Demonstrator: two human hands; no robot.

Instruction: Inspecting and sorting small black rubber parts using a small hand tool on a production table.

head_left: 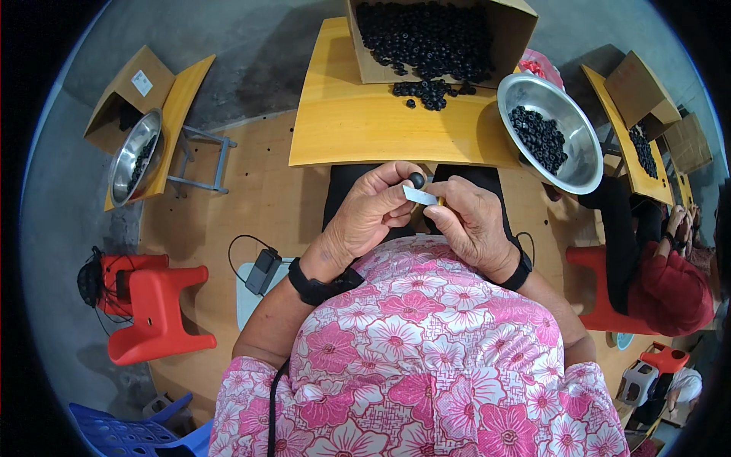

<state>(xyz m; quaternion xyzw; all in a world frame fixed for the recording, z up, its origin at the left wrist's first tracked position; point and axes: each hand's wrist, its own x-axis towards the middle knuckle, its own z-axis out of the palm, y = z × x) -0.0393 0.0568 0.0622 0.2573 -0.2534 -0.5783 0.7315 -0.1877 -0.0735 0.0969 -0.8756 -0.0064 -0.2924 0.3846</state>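
In front of my lap, my left hand [373, 206] pinches a small round black part [416, 180] between thumb and fingers. My right hand [474, 225] is closed on a small knife, its yellow handle mostly hidden by the fingers. The flat, light-coloured blade [417, 196] points left, toward my left thumb and just below the black part. Whether the blade touches the part I cannot tell. Beyond my hands, many similar black parts [425, 93] spill onto the yellow table [335, 122] from a tipped cardboard box [518, 34].
A steel bowl [585, 156] with black parts sits at the table's right edge, by a pink bag [544, 68]. Red stools [156, 312] stand at left. Another yellow table [186, 91] carries a box and bowl. At right a person in red [670, 293] sits.
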